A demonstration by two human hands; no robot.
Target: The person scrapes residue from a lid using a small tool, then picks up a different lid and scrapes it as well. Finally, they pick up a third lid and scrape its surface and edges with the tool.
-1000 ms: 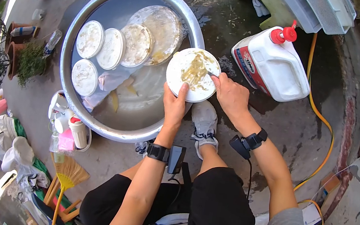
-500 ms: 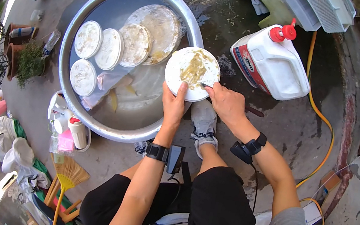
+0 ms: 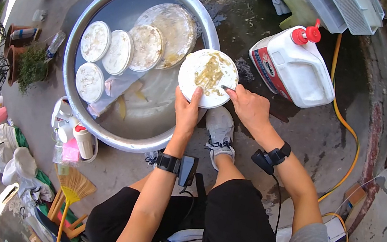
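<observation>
My left hand (image 3: 187, 111) grips the lower edge of a round white lid (image 3: 216, 72), thumb on its face. Yellow-brown residue smears that face, and the lid is held over the basin's right rim. My right hand (image 3: 251, 110) is closed around what looks like a knife (image 3: 280, 117). Its dark handle end sticks out behind the hand and a small grey tip shows at the lid's right side; my fingers cover the middle. In the large metal basin (image 3: 69, 87), several stained round lids (image 3: 96, 41) lie in cloudy water, with a clear plastic bag (image 3: 106, 100) nearby.
A white jug with a red pump (image 3: 306, 70) stands right of the basin, beside a yellow hose (image 3: 345, 124). Left of me are mugs and bottles (image 3: 82, 142) and a yellow broom (image 3: 72, 188). Pale plastic crates (image 3: 349, 14) stand at the upper right.
My right hand has shifted slightly right and up with the knife, so its tip sits nearer the lid's right edge. The left hand still holds the lid in nearly the same place.
</observation>
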